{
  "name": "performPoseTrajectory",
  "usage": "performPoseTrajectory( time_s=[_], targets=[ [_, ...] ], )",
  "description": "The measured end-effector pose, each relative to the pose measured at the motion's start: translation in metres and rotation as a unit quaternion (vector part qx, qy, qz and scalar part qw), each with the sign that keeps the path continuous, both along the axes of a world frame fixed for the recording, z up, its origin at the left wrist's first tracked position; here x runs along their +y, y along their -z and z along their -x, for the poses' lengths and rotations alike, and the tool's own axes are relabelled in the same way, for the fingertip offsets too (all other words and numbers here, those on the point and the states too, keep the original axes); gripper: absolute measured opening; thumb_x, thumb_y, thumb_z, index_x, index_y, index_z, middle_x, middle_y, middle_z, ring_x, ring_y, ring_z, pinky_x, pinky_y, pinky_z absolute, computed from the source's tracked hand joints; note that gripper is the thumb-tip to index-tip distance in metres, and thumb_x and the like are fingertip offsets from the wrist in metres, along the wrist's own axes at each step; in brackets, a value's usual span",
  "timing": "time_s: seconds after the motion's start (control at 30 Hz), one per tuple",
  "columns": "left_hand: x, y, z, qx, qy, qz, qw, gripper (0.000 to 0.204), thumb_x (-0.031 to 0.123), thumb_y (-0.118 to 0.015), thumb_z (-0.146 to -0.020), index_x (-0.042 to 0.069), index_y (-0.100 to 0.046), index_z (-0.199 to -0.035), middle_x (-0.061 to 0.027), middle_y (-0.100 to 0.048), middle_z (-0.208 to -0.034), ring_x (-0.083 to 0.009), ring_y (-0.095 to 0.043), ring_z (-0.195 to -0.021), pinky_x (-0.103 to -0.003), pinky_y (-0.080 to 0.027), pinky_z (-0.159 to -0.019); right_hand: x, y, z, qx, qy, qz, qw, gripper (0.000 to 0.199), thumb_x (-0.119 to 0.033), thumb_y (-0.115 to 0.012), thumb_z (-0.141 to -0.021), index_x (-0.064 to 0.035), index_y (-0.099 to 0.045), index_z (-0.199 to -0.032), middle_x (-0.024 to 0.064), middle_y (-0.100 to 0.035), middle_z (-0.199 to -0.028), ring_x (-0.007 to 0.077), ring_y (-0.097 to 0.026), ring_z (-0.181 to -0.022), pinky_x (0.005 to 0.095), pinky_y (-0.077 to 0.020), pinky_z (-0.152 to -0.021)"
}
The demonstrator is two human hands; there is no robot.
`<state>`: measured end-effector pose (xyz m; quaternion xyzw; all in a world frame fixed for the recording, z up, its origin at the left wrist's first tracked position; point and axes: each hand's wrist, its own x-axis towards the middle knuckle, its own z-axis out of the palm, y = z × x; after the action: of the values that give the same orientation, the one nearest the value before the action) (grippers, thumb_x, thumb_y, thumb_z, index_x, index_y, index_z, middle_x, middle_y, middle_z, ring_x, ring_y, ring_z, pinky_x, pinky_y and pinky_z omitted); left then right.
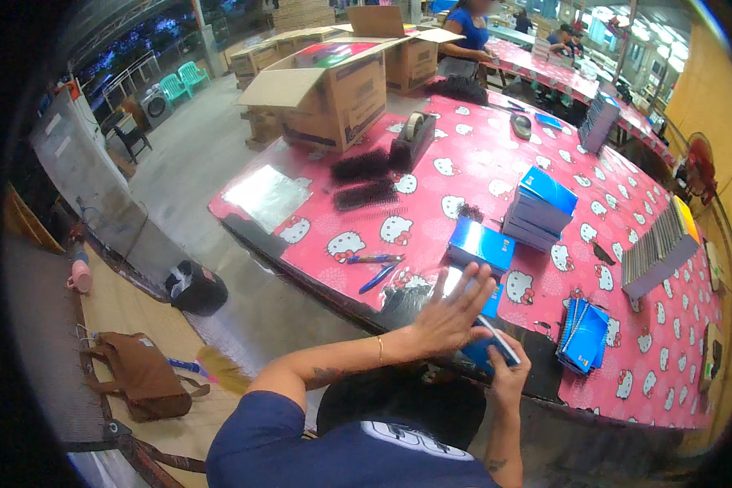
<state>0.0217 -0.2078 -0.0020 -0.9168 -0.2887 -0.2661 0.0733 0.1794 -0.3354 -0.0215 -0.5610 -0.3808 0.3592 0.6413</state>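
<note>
One long table (496, 175) under pink cartoon-cat cloth, in open workshop with concrete floor; more tables behind. Two pens (374, 267) lie on cloth, two black comb bundles (364, 180), one tape dispenser (412, 138), three cardboard boxes (342, 89) at far end. Blue notebook stack (539, 207) mid-table, one loose blue notebook (481, 244) before it, fanned pile (584, 335) at right. Right hand (508, 370) clasps blue notebook (481, 351) at near edge, long axis running up-left to down-right. Left hand (454, 313) spread flat, fingers wide, above it.
</note>
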Motion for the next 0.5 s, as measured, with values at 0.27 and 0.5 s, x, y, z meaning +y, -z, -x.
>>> performPoseTrajectory(
  time_s=[0.27, 0.5],
  targets=[
    [-0.007, 0.015, -0.010, 0.010, 0.048, -0.027, 0.998, 0.087, 0.066, -0.035, -0.098, 0.004, -0.024, -0.158, -0.0145, -0.015, -0.168, -0.0299, -0.006, -0.156, -0.060, 0.009, -0.120, -0.006, -0.011, -0.004, 0.030, 0.000, -0.001, 1.000, 0.032, -0.002, -0.071, -0.091, 0.0039, -0.066, -0.121, 0.0067, -0.069, -0.107, 0.0109, -0.063, -0.095, 0.0246, -0.0499, -0.085],
    [-0.010, 0.003, -0.020, -0.025, 0.052, -0.026, 0.998, 0.092, 0.065, -0.041, -0.096, 0.001, -0.021, -0.158, -0.0183, -0.017, -0.167, -0.0310, -0.009, -0.156, -0.057, 0.007, -0.121, -0.003, 0.002, -0.004, -0.016, -0.046, -0.016, 0.999, 0.034, 0.002, -0.068, -0.090, 0.0056, -0.065, -0.123, 0.0116, -0.069, -0.114, 0.0161, -0.065, -0.102, 0.0295, -0.0499, -0.094]
  ],
)
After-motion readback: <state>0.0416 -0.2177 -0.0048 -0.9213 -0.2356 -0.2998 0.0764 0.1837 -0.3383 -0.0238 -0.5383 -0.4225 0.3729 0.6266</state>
